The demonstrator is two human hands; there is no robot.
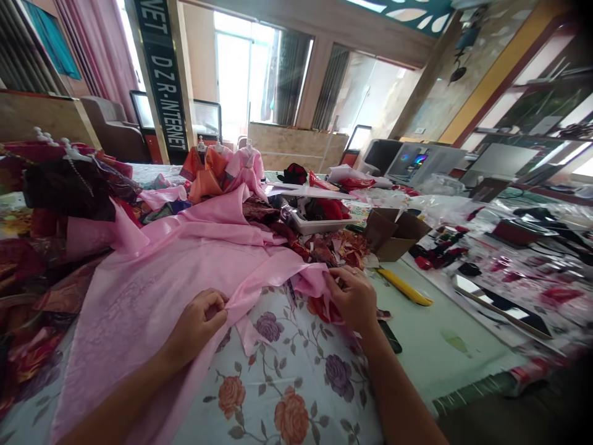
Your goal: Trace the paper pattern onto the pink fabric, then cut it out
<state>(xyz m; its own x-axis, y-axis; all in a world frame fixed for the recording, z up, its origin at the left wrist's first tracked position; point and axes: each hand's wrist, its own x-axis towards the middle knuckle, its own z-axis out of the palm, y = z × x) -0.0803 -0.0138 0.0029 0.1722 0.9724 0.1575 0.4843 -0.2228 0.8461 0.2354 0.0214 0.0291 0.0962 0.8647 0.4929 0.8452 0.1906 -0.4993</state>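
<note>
A large sheet of pale pink patterned satin (185, 272) spreads across the floral tablecloth (282, 377). My left hand (199, 324) pinches a fold at the sheet's edge between thumb and fingers. My right hand (352, 300) grips a narrow pink strip (278, 275) running from the sheet, with a scrap of red fabric (322, 309) just below that hand. A yellow utility knife (405, 287) lies on a pale green cutting mat (440, 334) to the right of my right hand.
Small dress forms wearing pink and orange garments (245, 164) stand at the back. A white tray of fabric (319, 224) and a cardboard box (393, 233) sit beyond my hands. A long metal ruler (500, 306) lies to the right, and dark red cloth (69, 191) piles up on the left.
</note>
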